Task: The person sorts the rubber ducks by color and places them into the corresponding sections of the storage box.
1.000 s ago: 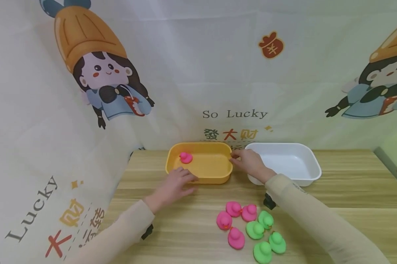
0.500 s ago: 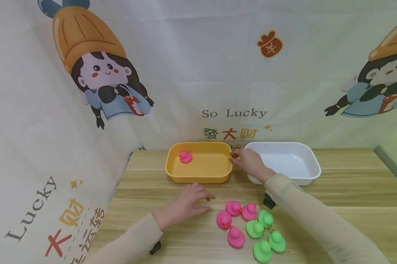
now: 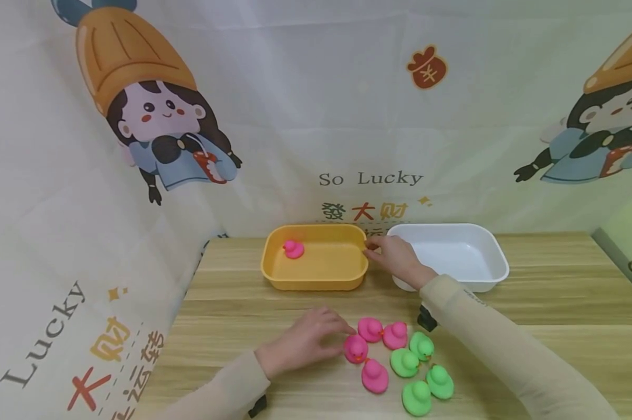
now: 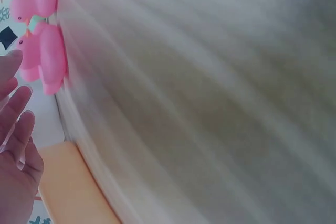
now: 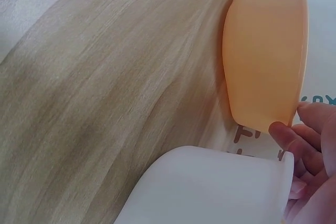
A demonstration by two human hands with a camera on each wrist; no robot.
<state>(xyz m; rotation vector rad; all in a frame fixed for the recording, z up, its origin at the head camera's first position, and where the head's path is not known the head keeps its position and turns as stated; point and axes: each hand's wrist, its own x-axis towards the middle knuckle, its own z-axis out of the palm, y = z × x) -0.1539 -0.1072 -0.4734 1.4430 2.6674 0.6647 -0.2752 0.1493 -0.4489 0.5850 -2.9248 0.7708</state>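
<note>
My left hand (image 3: pixel 311 338) has its fingers spread at the left side of a pink rubber duck (image 3: pixel 355 348), fingertips right at it. Beside that one lie several more pink ducks (image 3: pixel 375 376). In the left wrist view, the fingers (image 4: pixel 18 103) reach toward pink ducks (image 4: pixel 51 56) with nothing between them. My right hand (image 3: pixel 397 256) pinches the right end of the yellow tub (image 3: pixel 316 284) at its rim. The right wrist view shows thumb and finger at the tub's (image 5: pixel 265 51) upper edge. One pink duck (image 3: pixel 294 249) sits inside this tub, toward its left.
A white tub (image 3: pixel 468 256) stands right of the yellow one, partly behind my right hand. Several green ducks (image 3: pixel 417 398) lie right of the pink ones on the wooden table (image 3: pixel 557 280). A printed cloth (image 3: pixel 295 116) hangs behind the table.
My left hand has moved from the yellow tub's front edge toward me and to the right, up to the pink ducks. The right hand keeps its place at the tub.
</note>
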